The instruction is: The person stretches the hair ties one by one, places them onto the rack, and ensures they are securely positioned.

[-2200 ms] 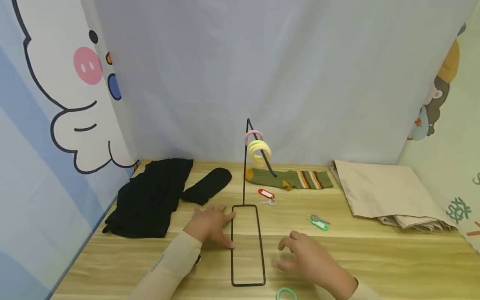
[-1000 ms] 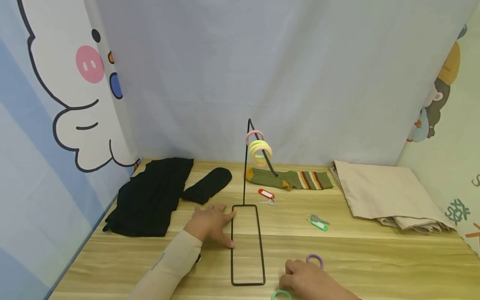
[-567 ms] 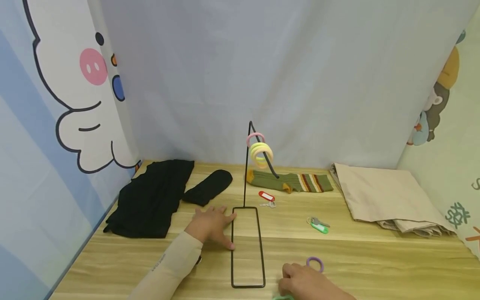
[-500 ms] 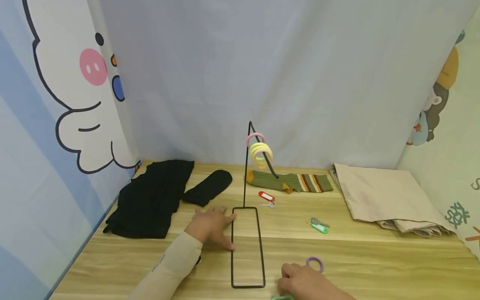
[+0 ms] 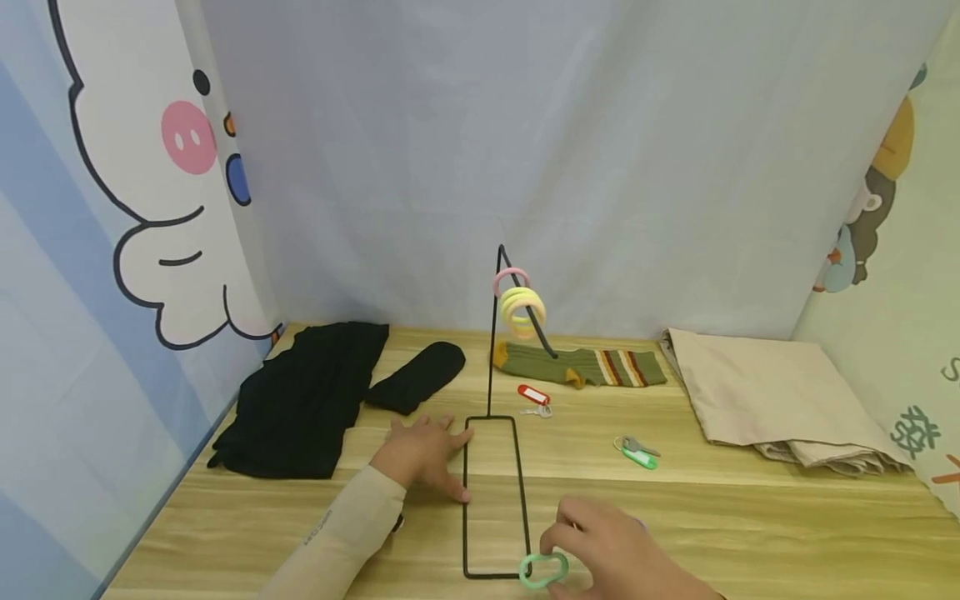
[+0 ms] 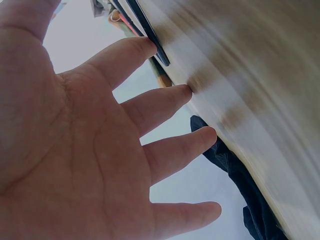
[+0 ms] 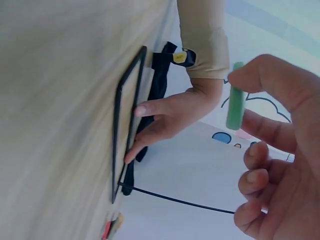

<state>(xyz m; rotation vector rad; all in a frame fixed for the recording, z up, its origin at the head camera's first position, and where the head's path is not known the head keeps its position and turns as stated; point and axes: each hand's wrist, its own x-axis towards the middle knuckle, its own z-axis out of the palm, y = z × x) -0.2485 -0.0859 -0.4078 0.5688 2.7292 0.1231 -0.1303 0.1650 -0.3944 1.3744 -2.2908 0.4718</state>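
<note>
My right hand (image 5: 615, 546) pinches a green ring (image 7: 235, 107) between thumb and index finger, beside the near right corner of the black wire stand (image 5: 465, 537). In the right wrist view the other fingers are curled loosely. The ring is lifted and blurred in the head view. My left hand (image 5: 423, 458) lies with fingers spread, thumb and index fingertip touching the left side of the stand's base. On the stand's sloping arm hang a pink ring (image 5: 512, 271) and several yellow to peach rings (image 5: 506, 312). A purple ring (image 5: 642, 523) is mostly hidden behind my right hand.
Black cloth (image 5: 300, 408) and a small black piece of fabric (image 5: 420, 375) lie left. A green striped sock (image 5: 555, 364) is behind the stand. Red-tagged (image 5: 533, 394) and green-tagged keys (image 5: 639, 456) lie right of it. Folded beige cloth (image 5: 772, 392) sits far right.
My right hand reached down to the green ring near the front edge, took hold of it, and has lifted it left toward the stand. My left hand has stayed at the base.
</note>
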